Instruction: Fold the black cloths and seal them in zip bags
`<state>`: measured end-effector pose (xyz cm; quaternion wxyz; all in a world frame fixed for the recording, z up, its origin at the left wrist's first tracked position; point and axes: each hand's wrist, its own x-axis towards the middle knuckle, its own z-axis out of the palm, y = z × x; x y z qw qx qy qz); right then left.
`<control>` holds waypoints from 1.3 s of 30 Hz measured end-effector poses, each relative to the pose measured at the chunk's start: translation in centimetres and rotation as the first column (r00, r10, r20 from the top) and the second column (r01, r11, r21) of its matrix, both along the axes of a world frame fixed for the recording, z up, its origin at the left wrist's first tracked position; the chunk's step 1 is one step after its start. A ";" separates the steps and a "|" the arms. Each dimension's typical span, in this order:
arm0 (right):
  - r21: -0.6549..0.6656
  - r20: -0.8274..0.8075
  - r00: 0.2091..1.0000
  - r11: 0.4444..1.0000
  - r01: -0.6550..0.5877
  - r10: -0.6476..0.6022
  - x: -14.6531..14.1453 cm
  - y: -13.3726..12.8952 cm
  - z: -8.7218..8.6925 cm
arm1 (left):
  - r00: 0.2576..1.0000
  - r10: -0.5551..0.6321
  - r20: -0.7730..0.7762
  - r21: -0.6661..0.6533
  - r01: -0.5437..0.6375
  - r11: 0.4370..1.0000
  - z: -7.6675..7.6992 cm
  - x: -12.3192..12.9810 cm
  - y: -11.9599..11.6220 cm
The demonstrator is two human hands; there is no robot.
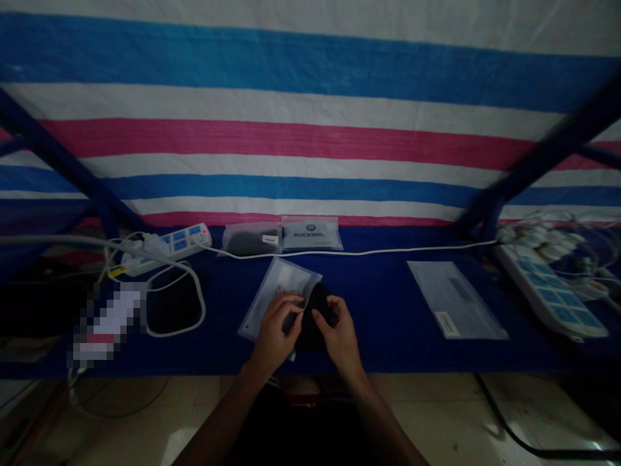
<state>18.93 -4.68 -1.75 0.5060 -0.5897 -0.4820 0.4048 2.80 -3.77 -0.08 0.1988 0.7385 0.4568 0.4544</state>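
A clear plastic bag [274, 285] lies tilted on the blue surface in front of me. My left hand [277, 331] is closed in a pinch on the upper edge of this bag, near its mouth. Against that edge stands a soft black fabric item [315, 320], whose exact kind I cannot make out. My right hand [342, 333] grips the fabric item from its right side, thumb in front and fingers curled behind. The two hands are close together, with the fabric item between them. How far it reaches into the bag is hidden.
Behind lie a bag with black contents [252, 239] and a bag printed ROCKBROS [310, 234]. Another plastic bag [453, 301] is at right. Power strips [187, 238] [557, 294] stand on both sides, a white cable [369, 252] between them. A dark pad [174, 304] lies left.
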 end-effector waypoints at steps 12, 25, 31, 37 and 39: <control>-0.020 0.024 0.994 0.994 -0.104 0.105 0.1 0.2 1.6 | 0.998 0.035 0.052 0.011 -0.036 0.999 -0.1 -0.2 0.0; -0.279 -0.322 0.915 0.900 -0.336 0.242 1.4 -1.2 2.2 | 0.995 0.026 0.097 0.035 -0.030 0.999 0.0 -0.2 0.2; -0.182 -0.298 0.946 0.965 -0.189 0.129 -0.9 -1.5 1.6 | 0.990 0.024 0.137 0.094 -0.037 0.995 -0.2 -0.3 0.3; -0.113 -0.303 0.947 0.983 -0.147 0.107 -2.0 -1.2 1.5 | 0.990 0.057 0.129 0.124 -0.073 0.990 0.2 -0.2 0.1; -0.084 -0.287 0.943 0.976 -0.201 0.170 -2.1 -1.2 1.6 | 0.989 0.073 0.126 0.120 -0.088 0.989 0.2 -0.2 0.0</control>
